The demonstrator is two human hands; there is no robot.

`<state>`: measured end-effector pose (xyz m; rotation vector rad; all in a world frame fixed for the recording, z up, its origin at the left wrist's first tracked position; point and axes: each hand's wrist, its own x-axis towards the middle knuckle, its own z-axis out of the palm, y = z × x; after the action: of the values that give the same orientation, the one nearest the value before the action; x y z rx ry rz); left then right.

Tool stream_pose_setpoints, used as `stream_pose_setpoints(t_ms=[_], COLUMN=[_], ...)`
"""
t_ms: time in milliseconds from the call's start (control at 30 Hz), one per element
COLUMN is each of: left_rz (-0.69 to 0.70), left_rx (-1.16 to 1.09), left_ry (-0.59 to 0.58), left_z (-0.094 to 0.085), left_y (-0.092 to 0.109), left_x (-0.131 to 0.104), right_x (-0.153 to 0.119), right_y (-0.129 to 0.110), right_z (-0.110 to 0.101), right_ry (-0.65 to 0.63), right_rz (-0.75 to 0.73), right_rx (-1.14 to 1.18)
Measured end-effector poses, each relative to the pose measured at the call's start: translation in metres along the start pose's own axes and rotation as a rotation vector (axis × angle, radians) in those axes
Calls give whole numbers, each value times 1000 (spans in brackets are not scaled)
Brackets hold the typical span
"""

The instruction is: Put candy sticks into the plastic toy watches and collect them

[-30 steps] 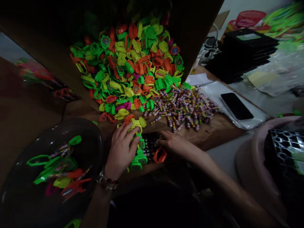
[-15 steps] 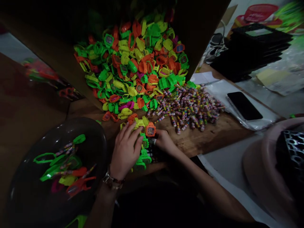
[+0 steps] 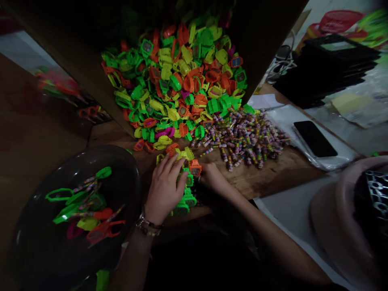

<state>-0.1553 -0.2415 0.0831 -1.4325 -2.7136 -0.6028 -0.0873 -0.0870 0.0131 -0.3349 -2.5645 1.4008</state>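
Observation:
My left hand (image 3: pixel 166 185) lies over a small group of toy watches, its fingers stretched out and slightly apart. Green toy watches (image 3: pixel 183 204) show below its thumb, and a yellow toy watch (image 3: pixel 184 153) shows past its fingertips. My right hand (image 3: pixel 214 178) is closed, close beside an orange toy watch (image 3: pixel 195 168) at the right side of the group. What its curled fingers hold, if anything, is hidden. A black, grid-like thing under the watches is mostly covered and dark.
A tipped cardboard box (image 3: pixel 263 48) spills a heap of toy watches (image 3: pixel 182 89). Striped wrapped candies (image 3: pixel 242 137) are piled to its right, near a phone (image 3: pixel 315 138). A dark basin (image 3: pixel 33 194) stands left, a pink tub (image 3: pixel 325 202) right. Black trays (image 3: pixel 327 68) are stacked behind.
The whole view has shifted slightly, so things appear a little further right. My left hand stays over the watches. My right hand keeps beside the orange watch, its fingers now more hidden.

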Motion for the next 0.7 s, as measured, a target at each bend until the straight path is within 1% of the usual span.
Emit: stream_pose_setpoints(t_ms=[200,433,533,700], left_rz=[21,-17,-36,-22], left_rx=[-51,-53,-56,-4], left_ry=[-28,-13,-37,-121], left_z=[-2,-3,-5,-5], left_y=[-2,0,1,2], left_x=[-1,0,0,0], right_x=[4,-5,-9,-10], right_y=[-3,-5,-6,-8], right_z=[0,5,11,21], right_ry=[-9,-18,-11,37], right_rz=[8,-21,-10,66], right_rx=[-120,-163,-170,-223])
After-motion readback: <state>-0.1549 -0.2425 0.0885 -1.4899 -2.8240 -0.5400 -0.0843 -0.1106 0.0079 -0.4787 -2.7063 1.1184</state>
